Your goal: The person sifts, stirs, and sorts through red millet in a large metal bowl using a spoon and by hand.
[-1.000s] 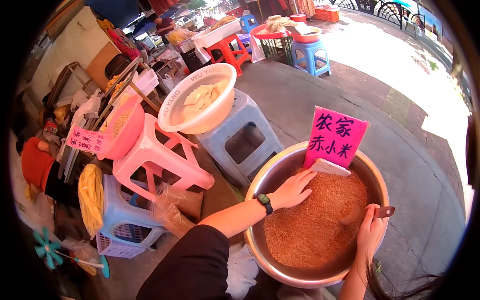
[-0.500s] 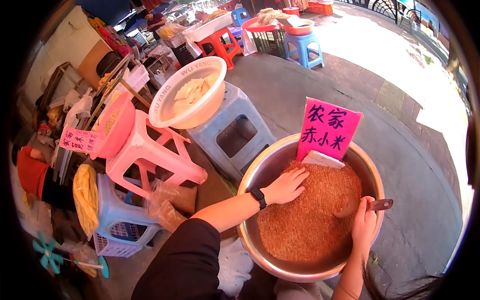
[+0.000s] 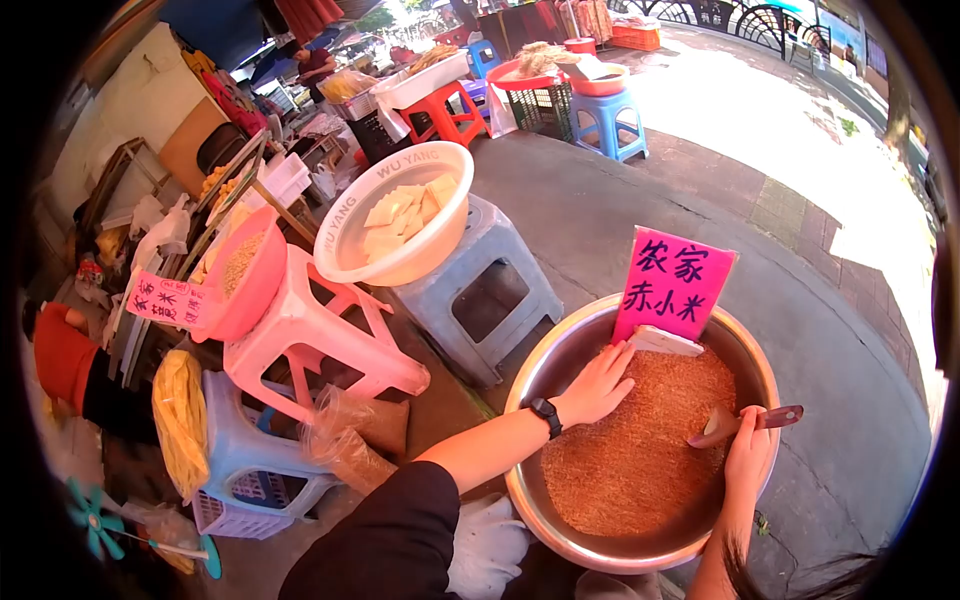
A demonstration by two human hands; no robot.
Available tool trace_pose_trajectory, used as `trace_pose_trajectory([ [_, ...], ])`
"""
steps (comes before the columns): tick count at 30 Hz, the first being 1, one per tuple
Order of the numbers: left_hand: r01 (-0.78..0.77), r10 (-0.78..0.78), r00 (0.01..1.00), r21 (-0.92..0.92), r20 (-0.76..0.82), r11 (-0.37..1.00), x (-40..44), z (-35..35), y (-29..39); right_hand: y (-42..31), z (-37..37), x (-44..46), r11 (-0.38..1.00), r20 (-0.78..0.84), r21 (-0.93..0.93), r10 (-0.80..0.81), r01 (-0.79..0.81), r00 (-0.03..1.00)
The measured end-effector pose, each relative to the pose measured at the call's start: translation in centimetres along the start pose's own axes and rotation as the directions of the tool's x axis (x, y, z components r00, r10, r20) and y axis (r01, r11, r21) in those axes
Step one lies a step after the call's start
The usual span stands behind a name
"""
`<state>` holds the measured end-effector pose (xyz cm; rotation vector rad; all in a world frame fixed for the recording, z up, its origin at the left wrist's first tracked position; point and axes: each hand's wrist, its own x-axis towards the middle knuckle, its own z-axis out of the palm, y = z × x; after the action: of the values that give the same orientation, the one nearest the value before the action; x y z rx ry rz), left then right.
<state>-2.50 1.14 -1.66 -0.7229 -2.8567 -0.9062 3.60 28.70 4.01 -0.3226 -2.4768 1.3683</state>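
Observation:
A wide metal bowl (image 3: 527, 500) holds a heap of reddish-brown grain (image 3: 630, 460). My left hand (image 3: 597, 386), with a dark watch on its wrist, stretches over the far left of the heap. Its fingers are extended, and the tips are at the white base piece (image 3: 665, 341) under a pink sign (image 3: 675, 282) with black handwriting. At the bowl's right side, my right hand (image 3: 748, 455) is closed around a brown-handled scoop (image 3: 714, 430). The scoop's head rests at the grain surface, and its handle end sticks out past the rim.
Left of the bowl, a white basin (image 3: 345, 235) of pale slices stands on a grey-blue stool (image 3: 480, 300). A pink basin (image 3: 255, 285) sits on a pink stool (image 3: 330, 355). Bagged grain (image 3: 375, 425) lies near the stools. Another person (image 3: 313, 68) is far back.
My left hand has moved from the middle of the grain up to the sign's base. The scoop's head shows more clearly above the grain. The whole view has shifted slightly.

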Motion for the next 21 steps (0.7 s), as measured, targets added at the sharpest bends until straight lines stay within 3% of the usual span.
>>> trace_pose_trajectory([
  [1, 0.014, -0.014, 0.999, 0.021, 0.030, 1.000, -0.3, 0.6, -0.9, 0.9, 0.5, 0.1, 0.993, -0.006, 0.099, -0.063, 0.063, 0.998],
  [2, 0.093, -0.096, 0.969, 0.024, 0.229, 0.995, -0.3, -0.5, 0.1, 0.9, 0.8, 0.0, 0.993, 0.002, 0.099, -0.066, 0.065, 0.998],
  [5, 0.057, -0.063, 0.976, 0.033, 0.207, 0.998, -0.3, -0.6, 0.2, 0.7, 1.0, 0.0, 0.995, 0.032, 0.067, -0.072, 0.070, 0.997],
  [6, 0.026, -0.026, 0.999, -0.013, 0.048, 1.000, -0.2, -0.3, 0.1, 0.6, 0.9, 0.0, 0.996, 0.037, 0.051, -0.070, 0.068, 0.997],
  [9, 0.260, -0.222, 0.912, -0.067, 0.343, 0.963, 0.8, -2.9, 1.2, -0.6, 0.0, -0.1, 0.998, -0.026, 0.005, -0.066, 0.066, 0.997],
  [10, 0.229, -0.221, 0.947, -0.009, 0.235, 0.973, 0.1, -2.4, 1.2, -0.4, -0.2, 0.1, 0.988, -0.039, 0.154, -0.013, 0.019, 0.999],
  [13, 0.315, -0.381, 0.827, 0.220, 0.414, 0.923, 0.9, -5.2, 2.9, -0.8, -0.8, 0.1, 0.999, -0.027, 0.002, 0.042, -0.042, 0.999],
  [15, 0.317, -0.325, 0.940, 0.084, 0.107, 0.945, -0.1, -4.4, 2.4, -1.9, -0.4, -0.4, 0.981, -0.076, -0.125, -0.160, 0.150, 0.984],
  [18, 0.159, -0.158, 0.986, 0.017, -0.061, 0.987, 0.2, -3.3, 1.4, -1.0, 0.4, -1.3, 0.929, 0.006, -0.184, -0.327, 0.322, 0.945],
  [19, 0.101, -0.101, 0.989, -0.007, -0.112, 0.995, 0.1, -2.5, 1.2, -0.6, 0.8, -1.5, 0.920, -0.043, -0.176, -0.362, 0.350, 0.931],
  [21, 0.111, -0.103, 0.989, -0.075, 0.109, 0.991, -0.2, -1.7, 1.2, 0.0, 1.2, -1.7, 0.899, -0.147, -0.167, -0.429, 0.405, 0.891],
])
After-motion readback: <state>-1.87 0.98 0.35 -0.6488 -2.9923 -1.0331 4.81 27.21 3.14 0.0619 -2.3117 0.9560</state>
